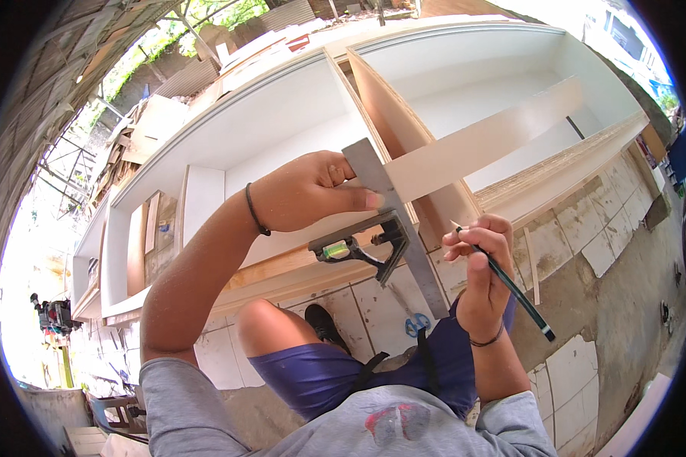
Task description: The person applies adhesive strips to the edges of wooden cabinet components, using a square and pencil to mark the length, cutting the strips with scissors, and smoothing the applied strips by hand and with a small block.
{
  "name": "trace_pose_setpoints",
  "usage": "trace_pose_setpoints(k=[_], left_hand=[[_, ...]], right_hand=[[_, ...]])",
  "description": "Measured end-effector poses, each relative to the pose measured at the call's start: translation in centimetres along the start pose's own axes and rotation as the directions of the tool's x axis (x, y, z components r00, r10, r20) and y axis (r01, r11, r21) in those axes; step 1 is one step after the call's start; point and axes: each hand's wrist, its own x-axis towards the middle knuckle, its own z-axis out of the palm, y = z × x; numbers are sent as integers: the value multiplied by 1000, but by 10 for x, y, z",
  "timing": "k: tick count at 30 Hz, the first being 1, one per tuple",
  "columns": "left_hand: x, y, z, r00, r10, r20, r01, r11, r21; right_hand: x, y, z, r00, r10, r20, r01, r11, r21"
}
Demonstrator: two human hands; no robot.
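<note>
Outdoors, on a patchy tiled floor (579,228), a long white cabinet carcass (282,114) lies open before me. With my left hand (305,190) I press a combination square (377,236) against the front edge of its brown divider panel (404,129), thumb flat on the steel blade. It seems stiff, light and rather slick, best held near the stock. My right hand (480,259) pinches a dark pencil (511,286) just beside the blade.
</note>
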Motion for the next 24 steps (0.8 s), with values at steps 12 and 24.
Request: trace_pose_setpoints(k=[12,24], left_hand=[[4,-12,6,997,70,11,-69,995,-79],[7,-14,6,991,119,63,-114,991,-70]], right_hand=[[22,-14,10,945,-252,211,303,915,-267],[26,-12,16,914,-311,262,377,888,-262]])
